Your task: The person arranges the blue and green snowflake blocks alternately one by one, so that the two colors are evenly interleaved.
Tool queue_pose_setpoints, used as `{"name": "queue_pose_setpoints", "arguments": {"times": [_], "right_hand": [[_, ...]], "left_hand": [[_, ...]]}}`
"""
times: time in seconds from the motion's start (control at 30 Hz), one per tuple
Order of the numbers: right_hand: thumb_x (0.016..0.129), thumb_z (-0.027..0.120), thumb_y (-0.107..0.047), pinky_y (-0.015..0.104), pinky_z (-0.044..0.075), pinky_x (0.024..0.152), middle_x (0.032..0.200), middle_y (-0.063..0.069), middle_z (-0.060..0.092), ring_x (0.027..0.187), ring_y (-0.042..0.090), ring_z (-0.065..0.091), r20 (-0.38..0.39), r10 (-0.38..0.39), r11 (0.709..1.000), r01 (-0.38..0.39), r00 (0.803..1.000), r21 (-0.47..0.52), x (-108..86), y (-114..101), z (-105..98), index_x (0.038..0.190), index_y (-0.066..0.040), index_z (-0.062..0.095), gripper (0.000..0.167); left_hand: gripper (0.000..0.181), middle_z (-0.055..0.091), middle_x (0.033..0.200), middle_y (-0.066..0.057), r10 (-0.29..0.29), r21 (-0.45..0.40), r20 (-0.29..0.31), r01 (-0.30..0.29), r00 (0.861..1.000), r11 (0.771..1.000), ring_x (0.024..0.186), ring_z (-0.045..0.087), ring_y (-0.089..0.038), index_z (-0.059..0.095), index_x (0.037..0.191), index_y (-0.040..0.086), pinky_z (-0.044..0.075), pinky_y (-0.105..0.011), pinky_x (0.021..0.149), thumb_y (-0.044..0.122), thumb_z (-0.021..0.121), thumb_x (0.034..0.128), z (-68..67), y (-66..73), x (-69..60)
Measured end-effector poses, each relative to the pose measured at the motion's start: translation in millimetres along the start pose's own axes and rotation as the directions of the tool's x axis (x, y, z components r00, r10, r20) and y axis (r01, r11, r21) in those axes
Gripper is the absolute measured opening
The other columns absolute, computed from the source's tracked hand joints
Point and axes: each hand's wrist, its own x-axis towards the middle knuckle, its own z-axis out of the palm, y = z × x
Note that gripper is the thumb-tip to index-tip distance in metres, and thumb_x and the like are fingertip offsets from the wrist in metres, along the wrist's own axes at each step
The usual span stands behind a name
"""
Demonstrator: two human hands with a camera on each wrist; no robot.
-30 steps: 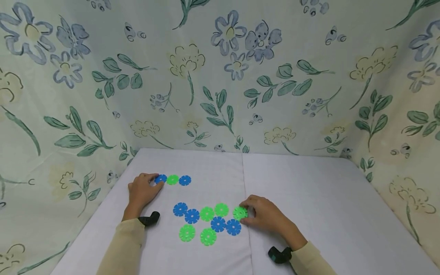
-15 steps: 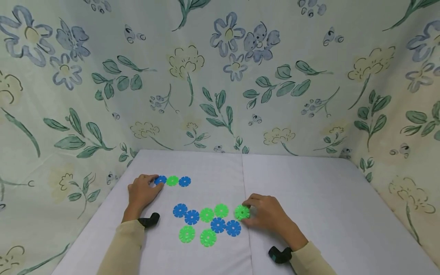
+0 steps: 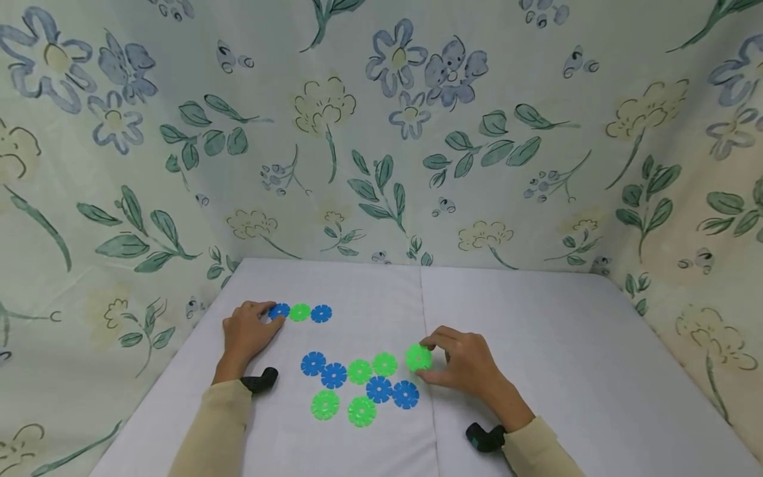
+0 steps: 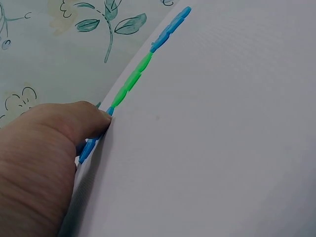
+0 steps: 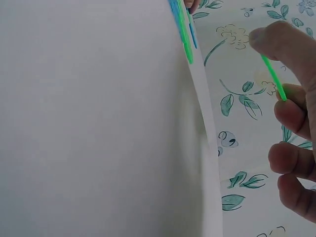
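Observation:
At the back left of the table, a row of three notched plastic discs lies flat: a blue disc (image 3: 279,311), a green disc (image 3: 300,312) and another blue disc (image 3: 321,313). My left hand (image 3: 247,329) pinches the left end of that row between thumb and finger; the left wrist view shows the thumb (image 4: 94,118) over the blue disc's edge. Between thumb and fingertips of my right hand (image 3: 467,361) is a green disc (image 3: 419,358), held by its edge. The right wrist view shows this held disc (image 5: 274,79) edge-on, lifted off the cloth.
Several loose discs lie in front of the row, among them a blue disc (image 3: 312,363), a green disc (image 3: 324,405) and a blue disc (image 3: 406,395). A white cloth (image 3: 536,344) with a seam covers the table. Flowered fabric (image 3: 381,132) hangs behind and at both sides.
My right hand has picked the green disc up from beside the loose discs and raised it slightly, tilting it. The left hand and the row stay in place.

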Motion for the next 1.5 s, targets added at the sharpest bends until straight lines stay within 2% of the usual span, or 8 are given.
{"name": "queue_pose_setpoints", "arguments": {"times": [0.3, 0.53, 0.8, 1.17, 1.4, 1.5], "right_hand": [[0.063, 0.091, -0.048, 0.009, 0.033, 0.049, 0.082, -0.011, 0.07, 0.052, -0.005, 0.043, -0.058, -0.042, 0.999, 0.042, 0.997, -0.009, 18.4, -4, 1, 0.096, -0.019, 0.077, 0.046], [0.065, 0.091, -0.046, 0.009, 0.032, 0.048, 0.084, -0.008, 0.071, 0.052, -0.002, 0.044, -0.075, -0.064, 0.998, 0.065, 0.995, 0.009, 29.2, -4, 4, 0.098, -0.018, 0.076, 0.046], [0.067, 0.089, -0.047, 0.01, 0.035, 0.05, 0.085, -0.008, 0.07, 0.052, -0.001, 0.045, -0.088, -0.115, 0.991, 0.12, 0.989, 0.052, 50.2, -10, 17, 0.098, -0.017, 0.076, 0.045], [0.066, 0.091, -0.043, 0.011, 0.036, 0.049, 0.085, -0.005, 0.071, 0.049, 0.0, 0.047, -0.193, -0.082, 0.992, 0.099, 0.978, 0.078, 82.0, -13, 40, 0.098, -0.016, 0.076, 0.044], [0.068, 0.089, -0.045, 0.015, 0.039, 0.049, 0.086, -0.004, 0.071, 0.051, 0.003, 0.051, -0.216, -0.044, 0.995, 0.062, 0.975, 0.076, 98.1, -12, 49, 0.1, -0.016, 0.076, 0.045], [0.069, 0.088, -0.047, 0.017, 0.04, 0.049, 0.086, -0.005, 0.071, 0.052, 0.004, 0.052, -0.2, -0.021, 0.997, 0.035, 0.979, 0.066, 103.1, -12, 52, 0.1, -0.017, 0.076, 0.044]], "left_hand": [[0.049, 0.061, 0.129, -0.019, -0.004, 0.001, -0.013, 0.004, 1.0, 1.0, 0.119, 0.054, -0.04, 0.066, 0.132, 0.016, 0.033, -0.056, 0.092, 0.045, 0.067, 0.0916, 1.6, 3.0, -0.4], [0.048, 0.061, 0.128, -0.02, 0.013, -0.012, -0.017, -0.013, 1.0, 1.0, 0.118, 0.054, -0.04, 0.066, 0.131, 0.016, 0.033, -0.055, 0.091, 0.044, 0.067, 0.0917, -1.4, 5.8, -0.9], [0.049, 0.061, 0.128, -0.02, -0.015, 0.009, -0.018, 0.015, 1.0, 1.0, 0.119, 0.054, -0.04, 0.066, 0.132, 0.015, 0.033, -0.056, 0.09, 0.045, 0.067, 0.0918, -4.1, -3.9, -4.0], [0.049, 0.06, 0.129, -0.02, -0.01, 0.007, -0.002, 0.01, 1.0, 1.0, 0.119, 0.053, -0.041, 0.066, 0.132, 0.016, 0.033, -0.057, 0.091, 0.043, 0.067, 0.0918, -3.0, -6.4, -7.8], [0.05, 0.06, 0.131, -0.019, 0.015, 0.0, -0.003, -0.015, 1.0, 1.0, 0.118, 0.054, -0.04, 0.065, 0.132, 0.017, 0.033, -0.055, 0.089, 0.045, 0.066, 0.0914, 0.2, -2.2, -1.3], [0.049, 0.06, 0.13, -0.019, 0.013, -0.007, -0.004, -0.013, 1.0, 1.0, 0.118, 0.054, -0.039, 0.066, 0.132, 0.017, 0.032, -0.054, 0.09, 0.045, 0.066, 0.0912, 0.1, -0.7, 0.2]]}}
